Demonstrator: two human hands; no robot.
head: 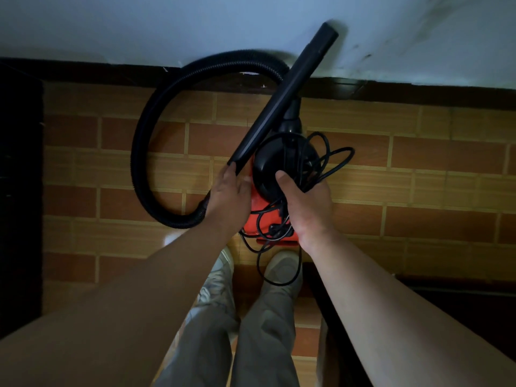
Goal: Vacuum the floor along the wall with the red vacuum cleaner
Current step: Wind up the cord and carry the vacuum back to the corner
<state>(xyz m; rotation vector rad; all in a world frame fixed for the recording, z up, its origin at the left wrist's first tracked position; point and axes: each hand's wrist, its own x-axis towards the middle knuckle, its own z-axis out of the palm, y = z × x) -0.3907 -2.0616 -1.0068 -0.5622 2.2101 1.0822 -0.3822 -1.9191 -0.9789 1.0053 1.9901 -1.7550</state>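
Observation:
The red vacuum cleaner (258, 219) with its round black front (282, 163) hangs above the tiled floor, in front of my legs. My left hand (227, 195) grips the lower end of the black rigid tube (284, 93), which slants up to the right toward the pale wall (139, 26). A black ribbed hose (145, 129) loops from that hand round to the left and back behind the tube. My right hand (303, 202) holds the vacuum's body together with a bundle of black power cord (326, 160). Loose cord loops dangle down to my shoes.
A dark skirting strip (418, 93) runs along the foot of the wall. The floor (418, 177) has orange and tan brick-pattern tiles. Dark furniture (19, 191) stands at the left edge, and another dark piece (446, 308) sits low on the right. My shoes (279, 272) are below the vacuum.

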